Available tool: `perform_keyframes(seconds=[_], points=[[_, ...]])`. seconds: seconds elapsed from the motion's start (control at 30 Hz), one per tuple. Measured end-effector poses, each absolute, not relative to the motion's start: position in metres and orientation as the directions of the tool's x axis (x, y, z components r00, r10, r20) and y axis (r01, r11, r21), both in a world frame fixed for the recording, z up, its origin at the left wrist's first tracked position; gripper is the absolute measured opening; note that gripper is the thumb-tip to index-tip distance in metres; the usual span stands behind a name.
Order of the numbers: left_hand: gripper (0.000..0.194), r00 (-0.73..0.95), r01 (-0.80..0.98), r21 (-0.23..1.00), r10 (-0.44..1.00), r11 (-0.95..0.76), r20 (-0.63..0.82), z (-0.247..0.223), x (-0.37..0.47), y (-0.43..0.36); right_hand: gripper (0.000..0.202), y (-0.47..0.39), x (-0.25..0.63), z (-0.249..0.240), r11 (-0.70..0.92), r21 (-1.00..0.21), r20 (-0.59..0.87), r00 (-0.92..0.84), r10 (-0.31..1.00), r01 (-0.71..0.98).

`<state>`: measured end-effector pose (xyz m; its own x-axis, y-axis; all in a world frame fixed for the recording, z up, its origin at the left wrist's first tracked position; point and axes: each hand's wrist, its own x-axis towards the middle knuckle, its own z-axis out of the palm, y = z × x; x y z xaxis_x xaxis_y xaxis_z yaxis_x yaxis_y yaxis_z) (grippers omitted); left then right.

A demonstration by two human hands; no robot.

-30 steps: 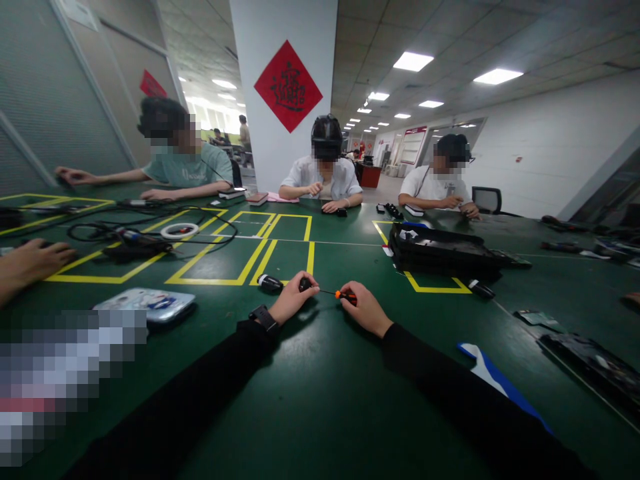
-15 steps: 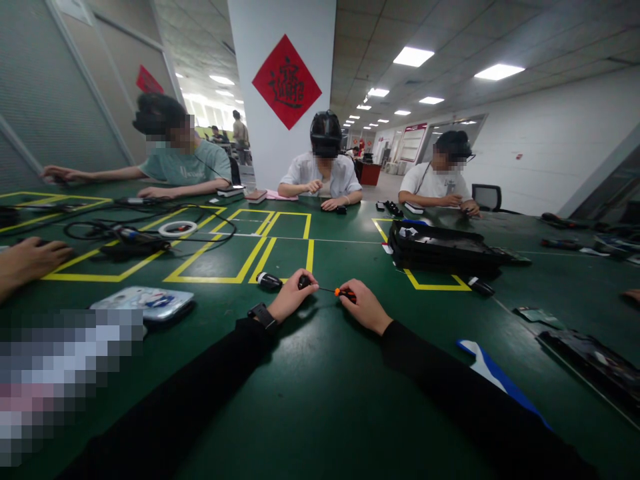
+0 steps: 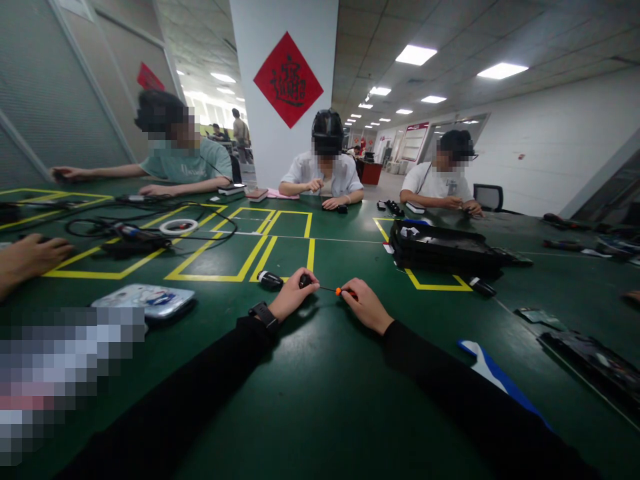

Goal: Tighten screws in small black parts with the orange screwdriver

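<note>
My right hand (image 3: 367, 305) is closed around the orange-and-black handle of a screwdriver (image 3: 346, 292). Its thin shaft points left, to the fingertips of my left hand (image 3: 294, 293). Those fingers are closed on a small rounded black part (image 3: 305, 281); its exact kind is too small to make out. Whether the screwdriver's tip sits in that part is hidden by the fingers. Just left of my left hand lies a black-and-white cylindrical object (image 3: 270, 280) on the green table (image 3: 310, 400).
A stack of black trays (image 3: 440, 247) stands to the right. A blue-and-white piece (image 3: 495, 377) lies near my right sleeve. Cables (image 3: 135, 230) and a white ring (image 3: 179, 227) are at left, near another person's hand (image 3: 40, 260). Several co-workers sit across the table.
My hands keep nearly the same pose, with the screwdriver held between them. The whole view has shifted very slightly.
</note>
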<state>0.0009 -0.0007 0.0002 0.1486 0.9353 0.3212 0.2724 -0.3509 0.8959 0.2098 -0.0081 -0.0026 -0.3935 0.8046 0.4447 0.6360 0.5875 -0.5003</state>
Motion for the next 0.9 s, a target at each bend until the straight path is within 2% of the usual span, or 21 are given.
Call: perform_keyframes(seconds=[0.17, 0.57, 0.73, 0.9], points=[[0.022, 0.16, 0.257, 0.895, 0.929, -0.364, 0.332, -0.0018, -0.0004, 0.0008, 0.011, -0.0097, 0.2092, -0.0024, 0.591, -0.497, 0.456, -0.389, 0.801, 0.635], [0.022, 0.176, 0.245, 0.894, 0.924, -0.374, 0.339, -0.0028, -0.0021, 0.0015, 0.02, -0.0068, 0.2092, -0.0027, 0.58, -0.495, 0.448, -0.382, 0.808, 0.647], [0.022, 0.152, 0.264, 0.893, 0.93, -0.364, 0.334, -0.0054, -0.0031, 0.0038, 0.01, -0.0093, 0.2102, -0.0019, 0.605, -0.499, 0.472, -0.392, 0.79, 0.62], [0.022, 0.153, 0.283, 0.89, 0.933, -0.358, 0.326, -0.0058, -0.0024, 0.0041, 0.016, -0.0115, 0.2097, -0.0014, 0.607, -0.523, 0.468, -0.394, 0.791, 0.598]])
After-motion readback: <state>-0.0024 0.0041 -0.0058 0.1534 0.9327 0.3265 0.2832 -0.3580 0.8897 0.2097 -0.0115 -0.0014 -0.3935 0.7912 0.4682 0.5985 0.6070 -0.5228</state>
